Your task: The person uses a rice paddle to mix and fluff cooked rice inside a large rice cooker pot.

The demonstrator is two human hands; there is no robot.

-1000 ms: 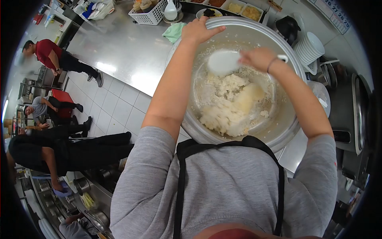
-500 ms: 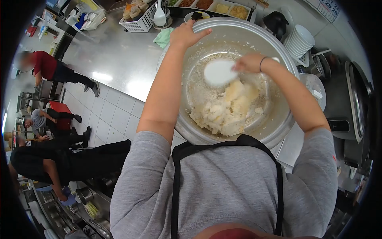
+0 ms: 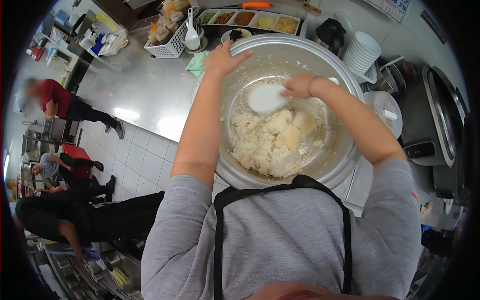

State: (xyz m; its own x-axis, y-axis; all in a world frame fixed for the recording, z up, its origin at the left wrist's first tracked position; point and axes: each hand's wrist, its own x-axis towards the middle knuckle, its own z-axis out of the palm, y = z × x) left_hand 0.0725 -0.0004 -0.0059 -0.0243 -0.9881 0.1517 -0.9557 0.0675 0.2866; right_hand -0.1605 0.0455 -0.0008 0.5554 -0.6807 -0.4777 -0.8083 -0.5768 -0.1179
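Note:
A wide metal pot [image 3: 345, 160] stands in front of me, with a heap of white rice [image 3: 260, 150] in its lower part and paler yellowish clumps at the heap's upper right. My left hand [image 3: 222, 61] holds the far-left rim, its thumb stretched inward and its other fingers over the edge. Over the middle of the pot, my right hand [image 3: 300, 86] is closed on a white rice paddle [image 3: 267, 98]. The paddle's broad oval blade lies just above the heap and is slightly blurred. Loose grains stick to the pot's inner wall.
Behind the pot are a tray of toppings [image 3: 245, 19], a white basket of bottles [image 3: 167, 47] and a green cloth [image 3: 196, 63]. Stacked white bowls [image 3: 362, 52] and a large cooker [image 3: 425, 120] stand at right. Several people are at left, one in a red shirt [image 3: 51, 95].
The paddle and my right hand have moved slightly left and down in view. The rice heap now spreads wider and further left. My left hand stays on the rim; the whole view has shifted a little.

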